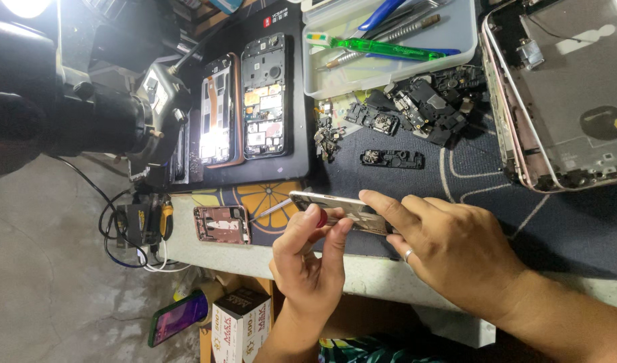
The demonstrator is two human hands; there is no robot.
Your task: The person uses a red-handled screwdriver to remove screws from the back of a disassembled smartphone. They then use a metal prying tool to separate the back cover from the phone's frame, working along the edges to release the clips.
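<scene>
From the camera on my head, looking down at a crowded phone-repair bench.

My right hand [449,245] lies palm down at the near edge of the bench, a ring on one finger, and its fingers close over a phone's pale metal rear housing [335,205] to pin it flat and steady. The housing sits just above the bench edge, between my two hands, with one corner poking out toward the left.

My left hand [312,259] comes up from below with its fingers pinched together around a thin metal tool [276,207] with a red cap at the handle end (probably a small screwdriver). The shaft slants out to the left beside the housing's corner; I cannot tell exactly where the tip rests.

Just left of the tool lies a small pinkish phone frame [221,224], set aside on the bench edge. Farther back, on a black mat [298,101], two opened phones [244,101] lie side by side with their circuit boards exposed under a bright lamp glare. A clear plastic tray [456,40] holds tweezers and a green pry tool, within reach. Loose black phone parts [422,104] are heaped below the tray. At far right stands a stack of pink-edged back covers [557,94]. A dark microscope body [86,114] looms at the left.
</scene>
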